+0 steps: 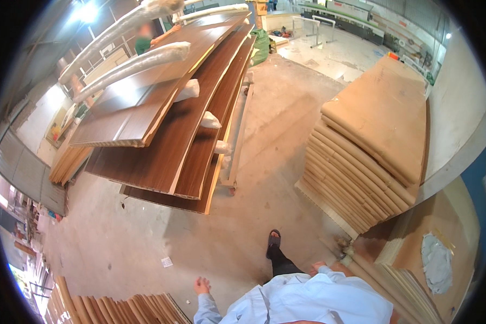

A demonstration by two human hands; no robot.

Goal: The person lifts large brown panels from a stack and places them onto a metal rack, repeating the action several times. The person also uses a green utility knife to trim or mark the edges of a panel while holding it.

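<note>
My left hand (202, 285) hangs at my side above the concrete floor, with its fingers loosely bent and apart and nothing in it. Beside my light blue shirt, my right hand (317, 267) shows only in part, and its fingers are too hidden to read. Nearest to it is a long brown cardboard tube (370, 275). Ahead to the left, dark brown wood-grain panels (146, 162) lie in tilted layers on a wheeled rack (237, 156). White wrapped padding (210, 121) sticks out between them. Neither hand touches the panels.
A tall stack of brown-wrapped boards (380, 113) stands at the right, by a pale wall. More upright boards (119, 309) are at lower left. A grey cloth (436, 263) lies at lower right. Another person (143, 43) is behind the rack. My sandalled foot (274, 237) is forward.
</note>
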